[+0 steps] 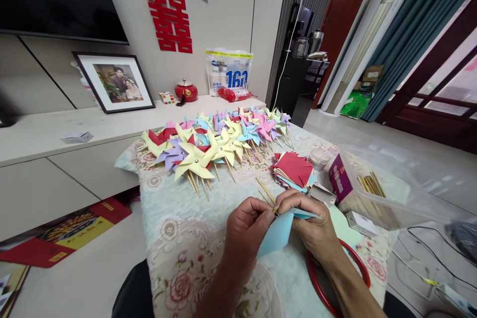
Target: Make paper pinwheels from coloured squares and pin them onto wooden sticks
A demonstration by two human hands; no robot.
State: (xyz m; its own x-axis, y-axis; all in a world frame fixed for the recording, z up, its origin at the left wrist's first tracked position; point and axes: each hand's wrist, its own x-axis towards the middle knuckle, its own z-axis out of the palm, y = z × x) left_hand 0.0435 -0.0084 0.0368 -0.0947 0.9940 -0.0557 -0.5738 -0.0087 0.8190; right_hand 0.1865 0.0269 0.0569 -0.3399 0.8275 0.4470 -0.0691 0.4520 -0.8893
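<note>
Head view: two hands fold blue paper.
Left hand point(248, 226) and right hand point(311, 226) pinch the blue paper point(278, 233) and a thin stick point(265, 190) above the flowery table point(179, 238), near finished pinwheels point(208, 146).

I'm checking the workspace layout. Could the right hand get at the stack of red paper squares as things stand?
Probably yes: the stack of paper squares lies just beyond the right hand with nothing between, though it is pinching blue paper.

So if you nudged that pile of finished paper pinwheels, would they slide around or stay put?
The paper pinwheels look very light, so a nudge would probably scatter them. Their thin wooden sticks lie loose on the floral tablecloth and might roll a little. The folded paper blades seem easy to crush if pressed.
</note>
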